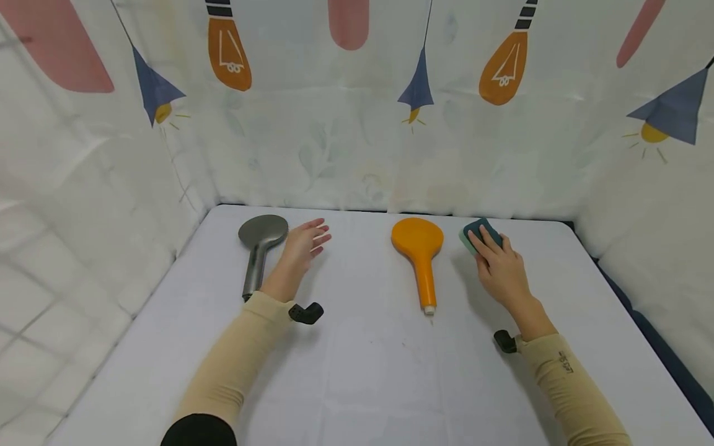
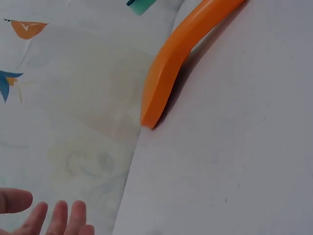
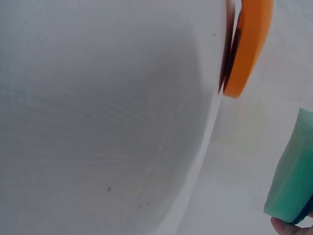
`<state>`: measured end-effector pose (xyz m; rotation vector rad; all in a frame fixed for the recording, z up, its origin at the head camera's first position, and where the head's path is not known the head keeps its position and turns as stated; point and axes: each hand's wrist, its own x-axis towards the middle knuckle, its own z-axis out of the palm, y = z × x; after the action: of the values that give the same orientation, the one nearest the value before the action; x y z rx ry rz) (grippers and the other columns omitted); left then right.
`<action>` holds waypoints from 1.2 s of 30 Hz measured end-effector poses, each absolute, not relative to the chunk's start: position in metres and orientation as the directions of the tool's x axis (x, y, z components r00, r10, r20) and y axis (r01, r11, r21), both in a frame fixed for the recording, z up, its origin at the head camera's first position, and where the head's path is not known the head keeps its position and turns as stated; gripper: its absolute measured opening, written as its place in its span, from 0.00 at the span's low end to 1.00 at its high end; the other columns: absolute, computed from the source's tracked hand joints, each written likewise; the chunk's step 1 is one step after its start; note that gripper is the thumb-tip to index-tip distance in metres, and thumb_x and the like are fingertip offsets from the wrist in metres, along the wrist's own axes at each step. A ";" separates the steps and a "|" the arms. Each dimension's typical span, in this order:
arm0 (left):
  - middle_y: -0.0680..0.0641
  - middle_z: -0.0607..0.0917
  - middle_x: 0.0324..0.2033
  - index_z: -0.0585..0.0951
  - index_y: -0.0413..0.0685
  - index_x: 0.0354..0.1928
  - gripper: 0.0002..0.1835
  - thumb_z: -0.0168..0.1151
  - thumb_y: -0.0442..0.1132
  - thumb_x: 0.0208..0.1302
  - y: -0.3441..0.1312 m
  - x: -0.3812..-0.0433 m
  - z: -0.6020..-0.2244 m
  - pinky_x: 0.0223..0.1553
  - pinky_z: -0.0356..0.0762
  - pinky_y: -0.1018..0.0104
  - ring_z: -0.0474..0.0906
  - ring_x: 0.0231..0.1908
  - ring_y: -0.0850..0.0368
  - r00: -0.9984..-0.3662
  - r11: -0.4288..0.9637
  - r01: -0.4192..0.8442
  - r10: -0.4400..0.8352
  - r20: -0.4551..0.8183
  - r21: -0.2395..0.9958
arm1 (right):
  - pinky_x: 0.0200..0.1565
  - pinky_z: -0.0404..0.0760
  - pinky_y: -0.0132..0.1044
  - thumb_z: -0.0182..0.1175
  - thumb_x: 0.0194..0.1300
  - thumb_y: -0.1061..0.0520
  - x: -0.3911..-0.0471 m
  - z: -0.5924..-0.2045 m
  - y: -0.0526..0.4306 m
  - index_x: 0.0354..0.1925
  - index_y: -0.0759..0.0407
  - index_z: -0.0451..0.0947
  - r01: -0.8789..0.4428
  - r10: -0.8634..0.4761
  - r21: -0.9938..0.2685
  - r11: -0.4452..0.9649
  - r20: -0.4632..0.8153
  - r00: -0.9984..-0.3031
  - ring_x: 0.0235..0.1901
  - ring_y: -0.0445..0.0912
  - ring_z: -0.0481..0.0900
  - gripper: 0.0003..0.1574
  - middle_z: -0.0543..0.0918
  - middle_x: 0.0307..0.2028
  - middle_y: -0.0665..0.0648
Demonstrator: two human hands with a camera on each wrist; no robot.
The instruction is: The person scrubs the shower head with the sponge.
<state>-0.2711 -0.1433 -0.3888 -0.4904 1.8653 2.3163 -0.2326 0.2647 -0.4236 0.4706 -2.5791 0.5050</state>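
Note:
A grey shower head (image 1: 262,230) lies on the left of the white table, its handle toward the near side. Just right of it my left hand (image 1: 304,249) hovers with fingers extended, holding nothing; its fingertips (image 2: 59,218) show in the left wrist view. An orange shower head (image 1: 418,240) lies between the two hands, with a white fitting at its handle end. My right hand (image 1: 504,275) grips a sponge (image 1: 473,228) near the far right edge. The sponge has a dark scouring side and a light green side (image 3: 293,171), and is held above the table.
A white-covered table (image 1: 362,371) carries these things, with a few small marks near the middle. Light fabric walls (image 1: 357,155) printed with lamps and bulbs enclose the back and sides. Black wrist mounts (image 1: 307,313) stick out from both sleeves.

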 end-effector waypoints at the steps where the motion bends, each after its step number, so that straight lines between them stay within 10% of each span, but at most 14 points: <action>1: 0.40 0.71 0.71 0.69 0.44 0.75 0.25 0.50 0.32 0.78 -0.137 -0.272 -0.389 0.72 0.60 0.52 0.71 0.68 0.46 -0.940 -0.214 -0.319 -0.054 -0.338 0.923 | 0.53 0.68 0.76 0.55 0.73 0.65 -0.233 -0.423 0.265 0.71 0.58 0.73 -0.408 -0.235 -0.268 0.873 0.503 -0.832 0.65 0.76 0.63 0.29 0.69 0.71 0.66; 14: 0.35 0.74 0.68 0.68 0.40 0.74 0.25 0.51 0.40 0.81 -0.046 -0.276 -0.418 0.70 0.62 0.43 0.72 0.67 0.38 -0.749 -0.157 -0.620 0.412 -0.519 0.769 | 0.51 0.68 0.78 0.55 0.73 0.65 -0.237 -0.425 0.270 0.70 0.61 0.73 -0.380 -0.192 -0.301 0.875 0.505 -0.841 0.64 0.76 0.64 0.29 0.69 0.70 0.69; 30: 0.29 0.77 0.57 0.73 0.31 0.57 0.13 0.52 0.33 0.78 0.000 -0.285 -0.439 0.66 0.69 0.47 0.71 0.66 0.32 -0.717 -0.207 -0.669 0.435 -0.545 0.714 | 0.53 0.68 0.77 0.52 0.76 0.63 -0.242 -0.421 0.271 0.73 0.59 0.70 -0.329 -0.146 -0.346 0.879 0.460 -0.876 0.66 0.75 0.62 0.29 0.66 0.73 0.66; 36: 0.31 0.78 0.60 0.71 0.29 0.65 0.22 0.55 0.36 0.77 0.005 -0.283 -0.439 0.67 0.69 0.49 0.75 0.63 0.36 -0.731 -0.113 -0.635 0.409 -0.547 0.764 | 0.53 0.68 0.77 0.52 0.76 0.63 -0.243 -0.422 0.271 0.73 0.58 0.69 -0.314 -0.136 -0.355 0.881 0.445 -0.885 0.67 0.75 0.62 0.30 0.65 0.73 0.65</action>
<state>-0.2831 0.0051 -0.4393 -0.2592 1.4609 1.9118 -0.2430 0.2713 -0.4221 0.3301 -2.6356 0.5947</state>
